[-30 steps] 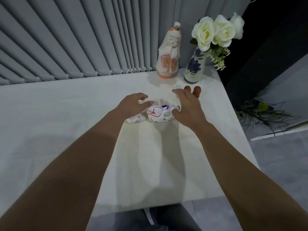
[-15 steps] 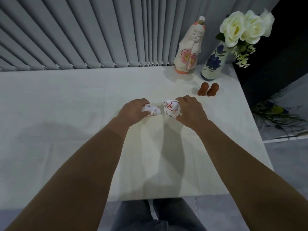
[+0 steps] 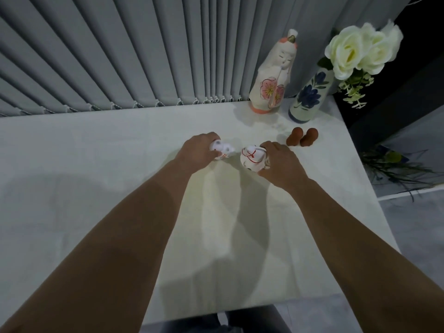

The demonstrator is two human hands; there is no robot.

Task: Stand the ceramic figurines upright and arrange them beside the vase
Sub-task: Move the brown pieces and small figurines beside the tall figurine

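My left hand (image 3: 200,151) grips a small white figurine with grey and red spots (image 3: 222,150) at the middle of the white table (image 3: 96,164). My right hand (image 3: 280,164) holds a rounder white figurine with a red bow (image 3: 252,158) right beside it. A tall doll figurine with a pink flower (image 3: 272,78) stands upright at the back, left of the blue-flowered vase (image 3: 310,97) with white roses (image 3: 360,49). Two small brown figurines (image 3: 302,137) stand in front of the vase.
Grey vertical blinds (image 3: 120,56) run along the table's far edge. The table's right edge drops to a grey floor where a dark green plant (image 3: 394,164) lies. My legs show below the near edge.
Both hands closed on the two white figurines and drew them apart; the bow figurine has been tipped up. The view shifted left, so the brown figurines came out from behind my right hand.
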